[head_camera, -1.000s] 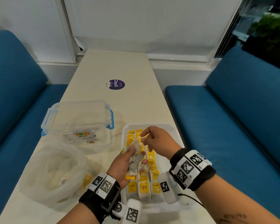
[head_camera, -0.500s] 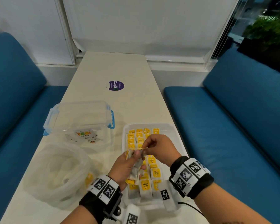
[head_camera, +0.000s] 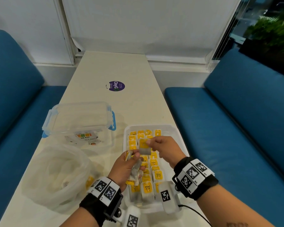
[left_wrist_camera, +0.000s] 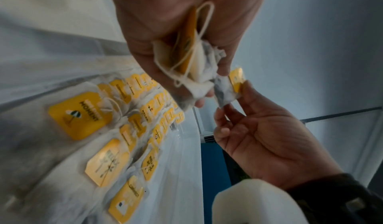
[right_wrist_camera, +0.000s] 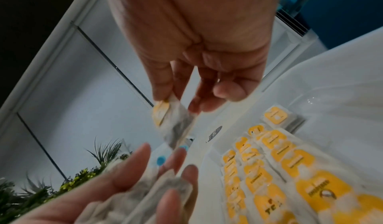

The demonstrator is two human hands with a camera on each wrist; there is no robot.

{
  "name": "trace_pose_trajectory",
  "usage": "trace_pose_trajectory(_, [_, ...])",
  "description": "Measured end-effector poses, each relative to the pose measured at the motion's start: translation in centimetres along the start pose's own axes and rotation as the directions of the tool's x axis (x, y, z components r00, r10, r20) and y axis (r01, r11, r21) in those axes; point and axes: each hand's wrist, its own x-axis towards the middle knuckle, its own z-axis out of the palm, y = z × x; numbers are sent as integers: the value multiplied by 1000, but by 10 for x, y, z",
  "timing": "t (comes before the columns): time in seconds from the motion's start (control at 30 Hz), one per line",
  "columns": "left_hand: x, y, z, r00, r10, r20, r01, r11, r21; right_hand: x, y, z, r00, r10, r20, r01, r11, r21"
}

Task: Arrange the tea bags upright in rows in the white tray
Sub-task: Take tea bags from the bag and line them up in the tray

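The white tray (head_camera: 172, 133) lies near the table's front right and holds rows of tea bags (head_camera: 146, 187) with yellow tags, also seen in the wrist views (left_wrist_camera: 107, 160) (right_wrist_camera: 277, 167). My left hand (head_camera: 138, 163) hovers over the tray's left side and grips a crumpled bunch of tea bags (head_camera: 135, 171) (left_wrist_camera: 192, 63). Just above and behind it, my right hand (head_camera: 149, 143) pinches a single tea bag (head_camera: 144, 147) (right_wrist_camera: 176, 122) by its top between thumb and forefinger. That bag hangs free, apart from the bunch.
A clear lidded box with blue clips (head_camera: 79, 118) stands left of the tray. A crumpled clear plastic bag (head_camera: 56, 174) lies in front of it. A purple sticker (head_camera: 116, 86) marks the table's middle. Blue sofas (head_camera: 236, 128) flank the narrow table.
My right hand reached to the bunch in my left hand, pinched one tea bag and drew it up and away. My left hand stayed over the tray with the bunch.
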Motion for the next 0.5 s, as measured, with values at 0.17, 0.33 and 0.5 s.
trace_pose_trajectory(0.17, [2,1,-4,999,-42,-13,41,996,-83,14,-7,-12,982,-78,-173,100,987,124])
trace_pose_trajectory(0.33, [6,1,-8,998,-67,-17,65,992,-107,30,-10,-26,978,15,-208,35,971,235])
trace_pose_trajectory(0.5, [10,1,-12,995,-92,-34,88,990,-108,56,5,-31,948,109,-300,-37,971,235])
